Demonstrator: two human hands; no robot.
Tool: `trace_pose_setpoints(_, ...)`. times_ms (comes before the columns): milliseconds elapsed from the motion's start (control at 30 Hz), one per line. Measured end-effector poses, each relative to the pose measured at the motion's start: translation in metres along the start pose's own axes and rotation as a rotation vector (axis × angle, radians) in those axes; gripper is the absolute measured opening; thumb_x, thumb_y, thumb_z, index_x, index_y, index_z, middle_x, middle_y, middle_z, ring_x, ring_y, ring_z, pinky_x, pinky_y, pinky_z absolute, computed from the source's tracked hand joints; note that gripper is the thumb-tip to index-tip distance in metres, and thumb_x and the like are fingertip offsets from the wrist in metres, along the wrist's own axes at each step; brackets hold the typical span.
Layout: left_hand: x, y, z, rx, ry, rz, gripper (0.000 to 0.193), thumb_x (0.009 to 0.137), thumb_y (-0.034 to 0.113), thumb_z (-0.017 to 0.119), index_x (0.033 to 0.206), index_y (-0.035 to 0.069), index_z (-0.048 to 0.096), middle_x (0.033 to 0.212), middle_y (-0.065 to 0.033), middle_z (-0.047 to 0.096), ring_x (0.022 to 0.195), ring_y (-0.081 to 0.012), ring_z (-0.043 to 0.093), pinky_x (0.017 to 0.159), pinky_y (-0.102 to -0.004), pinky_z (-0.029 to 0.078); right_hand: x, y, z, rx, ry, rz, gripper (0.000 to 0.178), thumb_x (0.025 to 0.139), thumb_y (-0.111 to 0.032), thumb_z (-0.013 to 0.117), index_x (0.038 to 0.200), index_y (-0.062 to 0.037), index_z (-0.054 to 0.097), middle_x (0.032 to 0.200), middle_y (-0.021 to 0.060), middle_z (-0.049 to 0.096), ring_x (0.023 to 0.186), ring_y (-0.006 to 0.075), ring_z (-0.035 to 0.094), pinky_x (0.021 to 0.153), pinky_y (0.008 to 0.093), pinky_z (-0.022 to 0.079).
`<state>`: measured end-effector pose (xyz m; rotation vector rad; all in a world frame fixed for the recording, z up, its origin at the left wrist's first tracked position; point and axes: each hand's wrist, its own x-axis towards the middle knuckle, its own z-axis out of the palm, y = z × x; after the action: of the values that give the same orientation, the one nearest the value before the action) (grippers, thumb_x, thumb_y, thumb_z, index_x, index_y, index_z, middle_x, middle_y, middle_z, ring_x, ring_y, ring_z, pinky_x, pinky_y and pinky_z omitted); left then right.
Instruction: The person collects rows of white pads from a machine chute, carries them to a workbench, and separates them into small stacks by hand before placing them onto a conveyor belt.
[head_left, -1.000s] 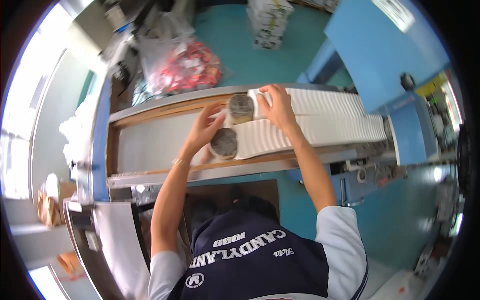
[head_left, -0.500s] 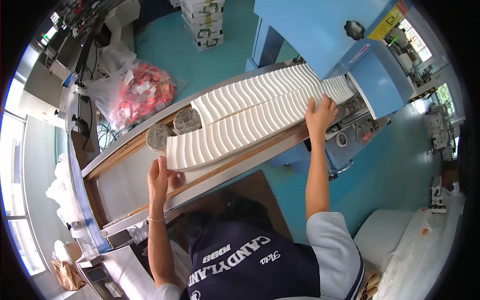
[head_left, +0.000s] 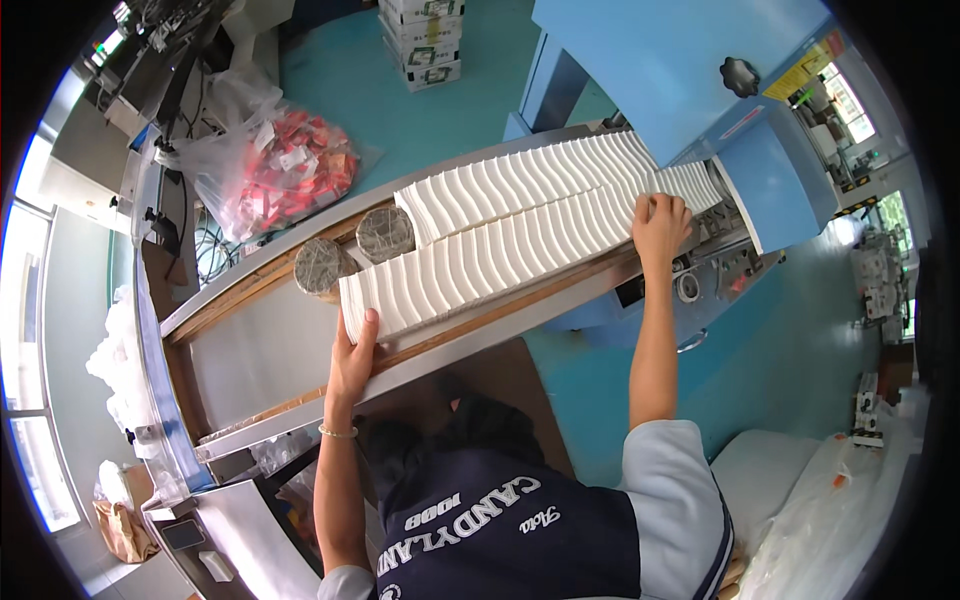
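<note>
My left hand (head_left: 352, 365) grasps the near white stack (head_left: 480, 262) at left. I cannot tell whether my right hand (head_left: 660, 228) grips.

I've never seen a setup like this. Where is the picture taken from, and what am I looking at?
No robot here: these are a person's two bare hands. A wide fisheye camera on the person's head looks down, so straight edges bend.

In front is a long tray. On it lie two white, ridged rows, a far row and a near row, running toward a blue machine. By their left ends sit two round grey blocks.

The left hand is at the near row's left end; the right hand is toward its right end. How firmly either grips, I can't tell.
</note>
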<state>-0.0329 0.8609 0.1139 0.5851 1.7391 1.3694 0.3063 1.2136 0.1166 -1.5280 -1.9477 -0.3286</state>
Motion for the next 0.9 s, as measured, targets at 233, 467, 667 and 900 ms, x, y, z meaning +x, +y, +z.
trace_pose_setpoints(233,-0.026,0.030,-0.027,0.010,0.050,-0.102,0.042,0.098,0.036,0.055,0.124,0.002,0.051,0.101,-0.0081,0.064,0.078,-0.0140,0.062,0.071,-0.0292,0.054,-0.041,-0.048,-0.019,0.370,-0.269,-0.033,0.026,0.088,-0.032,0.064,0.089,-0.0069,0.060,0.102,0.0108,0.058,0.097,0.0345,0.054,0.086,0.0525,0.037)
trace_pose_setpoints(467,-0.042,0.030,-0.149,0.170,0.225,-0.174,0.059,0.089,0.040,0.067,0.132,0.003,0.048,0.115,-0.0106,0.062,0.103,-0.0188,0.062,0.078,-0.0301,0.054,-0.051,-0.123,-0.052,0.719,-0.953,0.197,0.097,0.076,-0.061,0.070,0.133,0.0093,0.038,0.131,0.0297,0.051,0.123,0.0388,0.051,0.103,0.0407,0.040)
trace_pose_setpoints(667,-0.034,0.035,-0.148,0.243,0.172,-0.097,0.070,0.078,0.039,0.079,0.129,0.003,0.048,0.113,-0.0134,0.062,0.099,-0.0223,0.063,0.072,-0.0317,0.055,-0.104,-0.210,-0.067,0.867,-0.894,0.098,0.099,0.070,-0.056,0.077,0.132,0.0098,0.039,0.126,0.0278,0.056,0.118,0.0362,0.055,0.101,0.0400,0.042)
trace_pose_setpoints(900,-0.109,0.024,-0.258,0.042,0.413,0.123,0.061,0.079,0.016,0.080,0.127,-0.002,0.048,0.111,-0.0112,0.063,0.099,-0.0179,0.062,0.085,-0.0310,0.052,-0.136,-0.328,-0.128,1.182,-0.911,0.105,0.062,0.078,-0.027,0.080,0.122,0.0040,0.050,0.106,0.0123,0.064,0.092,0.0212,0.064,0.083,0.0344,0.051)
